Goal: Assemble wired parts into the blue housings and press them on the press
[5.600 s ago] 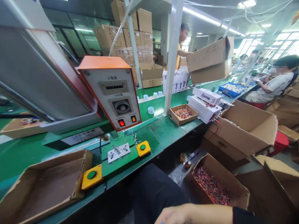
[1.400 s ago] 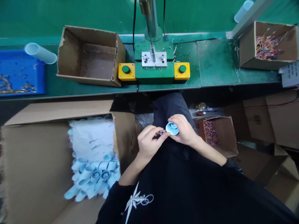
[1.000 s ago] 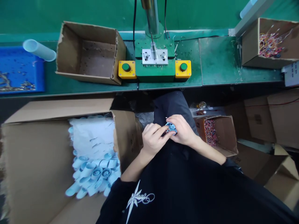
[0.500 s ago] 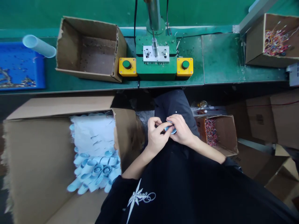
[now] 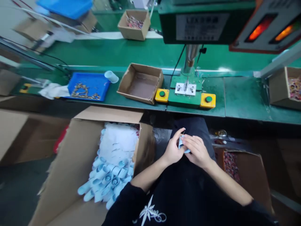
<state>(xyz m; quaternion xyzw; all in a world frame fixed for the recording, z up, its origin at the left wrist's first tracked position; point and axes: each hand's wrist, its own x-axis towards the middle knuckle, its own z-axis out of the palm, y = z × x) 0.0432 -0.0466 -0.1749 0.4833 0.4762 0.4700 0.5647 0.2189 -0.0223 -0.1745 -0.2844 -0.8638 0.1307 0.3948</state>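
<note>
Above my lap, both hands meet at a light blue plastic tube-shaped part (image 5: pixel 180 143). My left hand (image 5: pixel 173 150) is closed at its left side, thumb against the part and index finger raised above it. By that raised fingertip shows a small dark and white bit, too small to name. My right hand (image 5: pixel 197 151) has its fingers wrapped over the part from the right and hides much of it. To my left, a large cardboard box (image 5: pixel 77 147) holds many similar light blue tubes (image 5: pixel 108 177) beside a white sheet.
On the green bench stands a press with a metal fixture (image 5: pixel 185 89) between two yellow button boxes (image 5: pixel 161 95). Left of it are a shallow cardboard box (image 5: pixel 141 97), a light blue tube (image 5: pixel 111 77) and a blue tray (image 5: pixel 87 77) of metal pieces. A box (image 5: pixel 252 169) with small coloured parts sits low right.
My view has tilted up and swung left, showing more of the bench and press. The left index finger has lifted off the blue part, which both hands still hold.
</note>
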